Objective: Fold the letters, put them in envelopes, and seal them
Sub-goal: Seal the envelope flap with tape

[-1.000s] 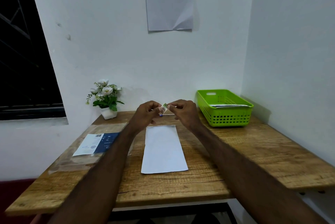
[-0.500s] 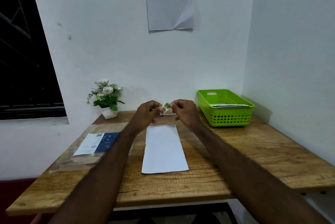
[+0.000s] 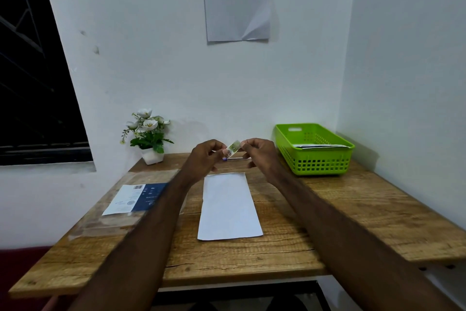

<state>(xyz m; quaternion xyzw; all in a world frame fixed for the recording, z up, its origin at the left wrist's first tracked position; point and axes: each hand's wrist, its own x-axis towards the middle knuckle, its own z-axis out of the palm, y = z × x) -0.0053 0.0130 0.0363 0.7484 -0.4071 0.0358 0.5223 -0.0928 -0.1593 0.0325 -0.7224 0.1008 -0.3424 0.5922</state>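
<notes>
A white envelope lies flat, lengthwise, in the middle of the wooden table. Above its far end I hold a small green-and-white sticker between both hands. My left hand pinches its lower left end, and my right hand pinches its upper right end. The sticker hangs in the air, tilted, clear of the envelope. A pen lies on the table just behind my hands, mostly hidden.
A green plastic basket with papers inside stands at the back right. A clear plastic sleeve with a blue-and-white label lies on the left. A small flower pot sits at the back left. Walls close in behind and to the right.
Both hands stay in nearly the same place, holding the sticker. The fingers have shifted slightly on it.
</notes>
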